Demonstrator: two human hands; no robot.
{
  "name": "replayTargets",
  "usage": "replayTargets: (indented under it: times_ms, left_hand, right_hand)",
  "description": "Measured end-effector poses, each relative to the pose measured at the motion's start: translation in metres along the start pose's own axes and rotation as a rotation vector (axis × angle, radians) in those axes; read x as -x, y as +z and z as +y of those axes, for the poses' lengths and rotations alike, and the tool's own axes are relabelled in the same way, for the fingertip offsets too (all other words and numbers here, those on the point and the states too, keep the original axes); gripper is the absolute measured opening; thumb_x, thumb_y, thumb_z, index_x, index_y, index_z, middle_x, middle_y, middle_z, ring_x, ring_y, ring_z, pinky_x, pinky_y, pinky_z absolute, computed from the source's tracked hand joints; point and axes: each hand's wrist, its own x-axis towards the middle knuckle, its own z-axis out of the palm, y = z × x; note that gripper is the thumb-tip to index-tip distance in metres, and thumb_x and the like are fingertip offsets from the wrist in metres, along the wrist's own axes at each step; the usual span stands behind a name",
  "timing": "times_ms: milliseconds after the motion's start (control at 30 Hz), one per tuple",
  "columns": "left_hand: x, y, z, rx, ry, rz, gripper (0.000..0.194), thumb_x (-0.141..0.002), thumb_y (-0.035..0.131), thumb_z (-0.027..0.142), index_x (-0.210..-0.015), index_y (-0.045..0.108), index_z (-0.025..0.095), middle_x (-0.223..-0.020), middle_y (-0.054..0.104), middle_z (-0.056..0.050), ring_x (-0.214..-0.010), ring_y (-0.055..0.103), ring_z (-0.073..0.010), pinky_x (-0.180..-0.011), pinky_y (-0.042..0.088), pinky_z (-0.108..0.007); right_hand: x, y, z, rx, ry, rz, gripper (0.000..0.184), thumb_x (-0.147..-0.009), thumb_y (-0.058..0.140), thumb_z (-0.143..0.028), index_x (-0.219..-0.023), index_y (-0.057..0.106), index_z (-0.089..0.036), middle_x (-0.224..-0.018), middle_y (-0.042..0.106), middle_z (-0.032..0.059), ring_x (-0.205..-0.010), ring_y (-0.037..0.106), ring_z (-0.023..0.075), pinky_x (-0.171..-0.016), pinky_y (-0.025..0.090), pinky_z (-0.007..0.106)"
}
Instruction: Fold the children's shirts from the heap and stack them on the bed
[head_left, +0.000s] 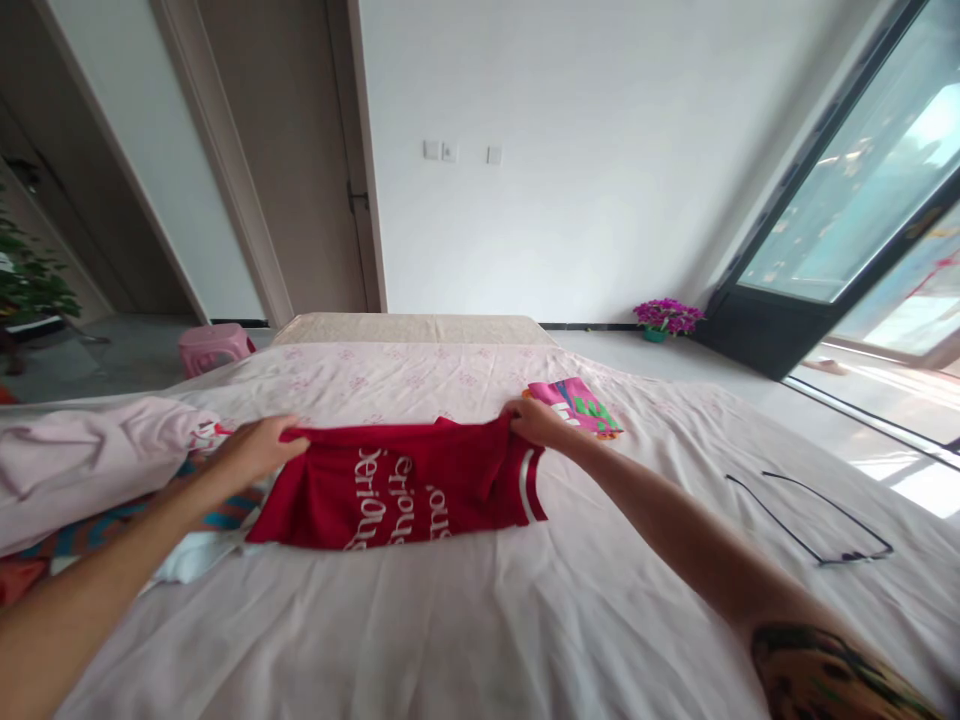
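A red garment (465, 490) with white lettering and a white-striped band at its right end is stretched between my hands, just over the bed. My left hand (262, 445) is closed on its upper left corner. At the upper right, my right hand (532, 420) pinches the same edge. Just behind my right hand lies a folded pink cloth (576, 405) with green and white print. Beside my left arm is a heap of clothes with a pale pink garment (97, 450) on top. What kind of garment the red one is, I cannot tell.
Black-framed glasses (847, 555) lie on the bed sheet (637, 610) at the right. A pink stool (216, 347) stands beyond the bed at the left. A pot of purple flowers (667, 316) is by the wall, near a glass door (817, 190).
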Motion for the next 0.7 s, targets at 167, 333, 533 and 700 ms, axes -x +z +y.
replayTargets:
  times_ms: [167,333,533,700]
  left_hand:
    - [-0.051,-0.092,0.057,0.056,0.047,0.711,0.039,-0.094,0.044,0.043,-0.116,0.060,0.015,-0.123,0.057,-0.012,-0.113,0.054,-0.0210,-0.099,0.039,-0.035]
    - [-0.040,-0.143,0.072,0.020,0.248,0.958,0.052,-0.098,0.041,0.047,-0.121,0.056,0.003,-0.121,0.049,-0.006,-0.125,0.047,-0.0253,-0.101,0.035,-0.036]
    - [-0.023,-0.043,0.028,-0.190,0.315,0.627,0.026,-0.090,0.051,0.029,-0.109,0.063,0.018,-0.117,0.060,-0.005,-0.108,0.057,-0.0216,-0.095,0.041,-0.032]
    - [-0.002,0.054,-0.013,-0.245,0.485,0.306,0.027,-0.079,0.053,0.015,-0.101,0.066,0.022,-0.110,0.069,-0.007,-0.107,0.059,-0.0272,-0.095,0.040,-0.039]
  right_hand:
    - [-0.079,-0.094,-0.033,0.034,-0.067,0.870,0.033,-0.083,0.047,-0.020,-0.106,0.071,-0.022,-0.091,0.073,0.0024,-0.086,0.064,0.0202,-0.075,0.049,0.032]
    - [-0.074,-0.157,-0.047,-0.091,-0.367,1.201,0.041,-0.091,0.033,-0.024,-0.108,0.067,-0.011,-0.086,0.069,0.0026,-0.085,0.063,0.0177,-0.078,0.047,0.035]
    - [-0.006,-0.063,-0.002,0.047,-0.309,0.672,0.029,-0.081,0.052,-0.013,-0.098,0.073,-0.023,-0.091,0.072,0.0005,-0.085,0.065,0.0181,-0.078,0.046,0.027]
    - [0.035,0.032,0.049,0.130,-0.295,0.233,0.032,-0.079,0.052,-0.007,-0.095,0.074,-0.024,-0.089,0.070,0.0025,-0.089,0.063,0.0185,-0.079,0.044,0.027]
